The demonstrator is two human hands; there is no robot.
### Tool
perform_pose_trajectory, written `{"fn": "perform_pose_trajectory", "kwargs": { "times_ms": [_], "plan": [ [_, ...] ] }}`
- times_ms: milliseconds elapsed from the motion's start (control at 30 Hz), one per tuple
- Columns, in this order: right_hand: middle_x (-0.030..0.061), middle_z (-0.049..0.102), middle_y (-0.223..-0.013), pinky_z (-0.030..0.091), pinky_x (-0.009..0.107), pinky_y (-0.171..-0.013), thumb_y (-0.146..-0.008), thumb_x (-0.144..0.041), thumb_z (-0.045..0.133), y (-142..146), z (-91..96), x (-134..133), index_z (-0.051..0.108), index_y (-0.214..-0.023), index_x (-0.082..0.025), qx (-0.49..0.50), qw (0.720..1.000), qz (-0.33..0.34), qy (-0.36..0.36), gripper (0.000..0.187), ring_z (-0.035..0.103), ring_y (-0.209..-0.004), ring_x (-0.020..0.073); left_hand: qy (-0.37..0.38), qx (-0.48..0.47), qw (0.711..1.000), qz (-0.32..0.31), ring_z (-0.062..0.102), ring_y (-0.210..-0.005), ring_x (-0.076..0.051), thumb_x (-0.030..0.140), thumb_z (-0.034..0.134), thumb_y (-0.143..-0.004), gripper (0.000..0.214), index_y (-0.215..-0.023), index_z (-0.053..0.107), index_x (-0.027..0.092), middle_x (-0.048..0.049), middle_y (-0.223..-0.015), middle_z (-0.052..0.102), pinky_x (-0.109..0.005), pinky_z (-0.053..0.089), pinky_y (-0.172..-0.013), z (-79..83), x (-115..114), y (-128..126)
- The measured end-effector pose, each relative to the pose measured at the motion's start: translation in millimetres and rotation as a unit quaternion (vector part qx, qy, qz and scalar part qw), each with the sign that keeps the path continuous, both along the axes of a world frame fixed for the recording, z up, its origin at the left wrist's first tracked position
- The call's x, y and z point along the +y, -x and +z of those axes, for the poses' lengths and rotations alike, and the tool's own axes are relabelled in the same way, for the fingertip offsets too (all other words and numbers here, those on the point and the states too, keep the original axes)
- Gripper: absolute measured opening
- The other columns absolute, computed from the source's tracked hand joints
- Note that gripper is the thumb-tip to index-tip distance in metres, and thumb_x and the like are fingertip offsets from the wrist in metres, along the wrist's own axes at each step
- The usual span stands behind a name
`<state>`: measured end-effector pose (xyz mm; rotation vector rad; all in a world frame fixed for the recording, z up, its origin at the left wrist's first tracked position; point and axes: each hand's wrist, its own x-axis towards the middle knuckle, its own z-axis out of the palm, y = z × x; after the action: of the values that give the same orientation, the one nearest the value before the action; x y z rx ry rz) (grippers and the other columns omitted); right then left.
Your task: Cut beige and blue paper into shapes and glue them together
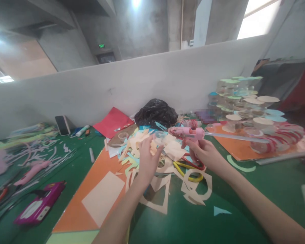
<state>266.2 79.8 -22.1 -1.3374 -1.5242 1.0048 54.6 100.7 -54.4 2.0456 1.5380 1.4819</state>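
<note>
My right hand (202,153) is closed round the handle of a pink glue gun (186,133), whose clear glue stick (234,137) juts out to the right. The gun's nozzle points left toward a small clear plastic cup (159,135) pinched in my left hand (147,159). Both hands hover above a heap of cut paper scraps (139,145) on the green table (244,203).
A stack of clear cups with paper lids (244,105) stands at the right on orange card (240,152). Scissors with yellow and red handles (190,169) lie under my hands. A black bag (156,113), red paper (113,122), a phone (62,124) and a magenta tool (40,205) lie around.
</note>
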Motion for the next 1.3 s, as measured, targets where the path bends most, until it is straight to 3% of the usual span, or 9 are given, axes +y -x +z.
{"fn": "perform_pose_trajectory", "kwargs": {
  "times_ms": [367,767,1300],
  "plan": [
    [-0.0069,0.046,-0.036,0.035,0.021,-0.038,-0.086,-0.055,0.051,2.5,-0.1,0.5,0.054,-0.066,-0.02,0.012,1.0,-0.019,0.022,0.04,0.042,-0.033,0.0088,0.009,0.006,1.0,0.0,0.051,-0.11,-0.025,0.04,0.061,-0.088,0.039,-0.121,0.053,0.021,-0.0098,-0.119,0.061,-0.039,0.044,-0.089,-2.7,-0.7,-1.5],
    [-0.0041,0.047,-0.036,0.038,0.024,-0.042,-0.089,-0.056,0.048,3.3,4.8,-1.6,0.045,-0.054,-0.023,-0.028,0.999,-0.02,0.028,0.048,0.043,-0.034,0.0096,0.01,0.007,1.0,0.0,0.05,-0.111,-0.024,0.04,0.06,-0.089,0.038,-0.121,0.053,0.021,-0.0092,-0.121,0.061,-0.038,0.044,-0.09,-3.5,-0.1,-1.5],
    [-0.005,0.048,-0.037,0.037,0.025,-0.041,-0.088,-0.057,0.049,0.5,2.1,0.7,0.046,-0.061,-0.022,-0.017,0.999,-0.029,0.025,0.044,0.044,-0.034,0.0109,0.018,-0.013,1.0,0.002,0.052,-0.109,-0.024,0.043,0.06,-0.088,0.039,-0.12,0.056,0.021,-0.01,-0.119,0.063,-0.038,0.046,-0.088,1.2,-2.6,-3.5]
  ]
}}
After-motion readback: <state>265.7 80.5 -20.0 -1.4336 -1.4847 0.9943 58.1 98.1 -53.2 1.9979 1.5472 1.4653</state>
